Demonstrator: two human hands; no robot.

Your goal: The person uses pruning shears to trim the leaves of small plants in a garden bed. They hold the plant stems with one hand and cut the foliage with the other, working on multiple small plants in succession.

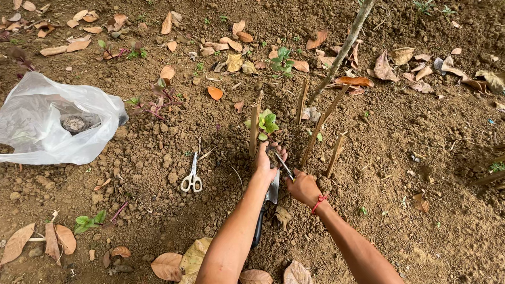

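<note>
Seedling (267, 123) with a few green leaves is standing upright in the brown soil (411, 185), just beyond the fingertips of the left hand (267, 162). This hand is lying on the ground at the foot of the plant, its fingers loosely curled and seeming to hold nothing but earth. The right hand (303, 188) is closing its fingers around a thin stick (284, 166), whose tip is pointing toward the left fingers. Four short wooden stakes (254, 125) are already standing around the plant, so the planting itself is looking done, while the soil at the base is getting pressed and worked. A trowel (267, 209) is lying under the wrists, and white scissors (192, 178) and a plastic bag (35, 119) are resting well apart from the left fingers.
</note>
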